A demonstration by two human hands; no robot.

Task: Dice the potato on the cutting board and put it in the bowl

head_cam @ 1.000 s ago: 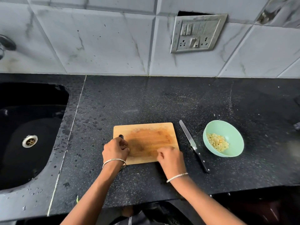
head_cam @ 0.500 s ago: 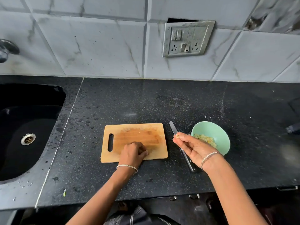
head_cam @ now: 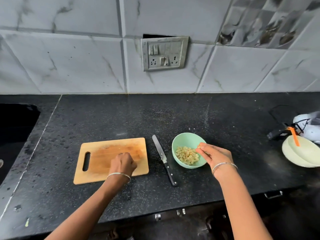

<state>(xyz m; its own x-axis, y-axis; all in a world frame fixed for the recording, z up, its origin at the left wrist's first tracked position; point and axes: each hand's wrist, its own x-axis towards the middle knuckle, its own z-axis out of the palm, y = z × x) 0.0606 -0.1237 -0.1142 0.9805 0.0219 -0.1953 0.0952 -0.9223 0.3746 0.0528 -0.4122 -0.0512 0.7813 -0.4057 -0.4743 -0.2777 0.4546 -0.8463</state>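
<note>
right hand (head_cam: 214,154) pinches what look like potato bits (head_cam: 199,146) directly above the bowl (head_cam: 181,136), where the diced potato (head_cam: 187,155) lies just beneath its fingers; left hand (head_cam: 123,163) rests curled on the cutting board (head_cam: 97,153), contents unclear.

Wooden cutting board (head_cam: 110,149), speckled stone counter (head_cam: 190,115)
</note>
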